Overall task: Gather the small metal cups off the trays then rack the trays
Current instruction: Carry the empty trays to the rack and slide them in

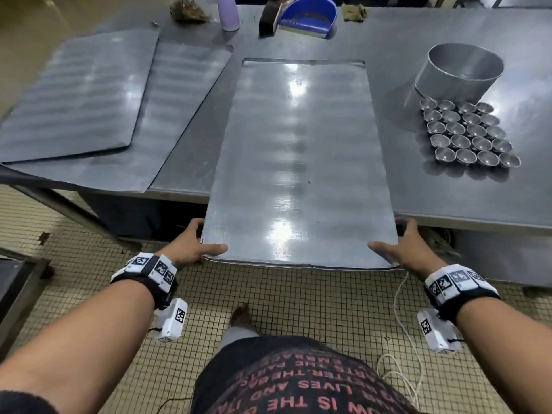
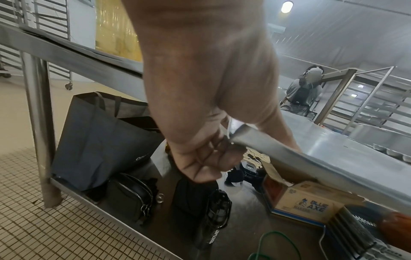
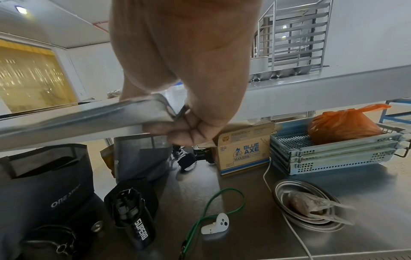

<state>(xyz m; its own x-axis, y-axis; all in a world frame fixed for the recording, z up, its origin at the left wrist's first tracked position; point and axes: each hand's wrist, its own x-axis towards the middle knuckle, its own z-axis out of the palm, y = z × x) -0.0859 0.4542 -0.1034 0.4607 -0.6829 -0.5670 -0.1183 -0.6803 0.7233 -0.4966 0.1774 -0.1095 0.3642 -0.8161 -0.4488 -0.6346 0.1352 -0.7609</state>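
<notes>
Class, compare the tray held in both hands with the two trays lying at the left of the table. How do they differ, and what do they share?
The held tray juts past the table edge, gripped at its near corners by the left hand and right hand; the left trays lie untouched. The held tray sits alone and square to the person; the left trays overlap, angled. All are flat, grey metal and free of cups.

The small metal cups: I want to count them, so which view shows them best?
The head view: the small metal cups sit in open rows on the table, seen from above. The right wrist view shows only one row side-on; the left wrist view catches a few at its edge.
</notes>
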